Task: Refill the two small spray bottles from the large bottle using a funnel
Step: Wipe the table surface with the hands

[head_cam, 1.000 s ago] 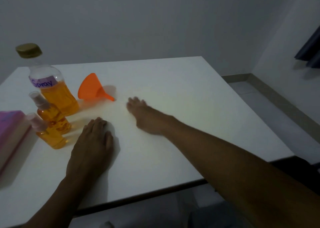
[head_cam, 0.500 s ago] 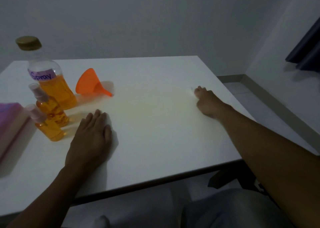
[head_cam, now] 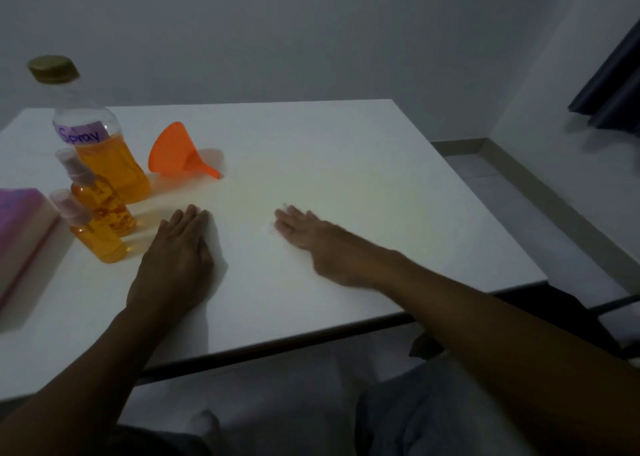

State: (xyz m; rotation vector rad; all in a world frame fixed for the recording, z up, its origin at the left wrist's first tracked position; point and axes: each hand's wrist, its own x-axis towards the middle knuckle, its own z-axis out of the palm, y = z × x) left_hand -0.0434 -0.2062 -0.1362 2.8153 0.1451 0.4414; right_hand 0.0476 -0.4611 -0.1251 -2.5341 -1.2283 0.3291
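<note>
While the left hand (head_cam: 176, 258) and right hand (head_cam: 313, 235) lie flat on the table (head_cam: 363, 185), fingers straight, holding nothing, the bottle (head_cam: 104, 154) stands beyond the left one. The funnel (head_cam: 175, 152) lies on its side just right of the bottle, two sprayers (head_cam: 102, 209) (head_cam: 95, 239) just before it.

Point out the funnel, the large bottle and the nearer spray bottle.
funnel (head_cam: 169, 150), head view, wide cone.
large bottle (head_cam: 121, 164), head view, orange body.
nearer spray bottle (head_cam: 102, 244), head view, lower body.
</note>
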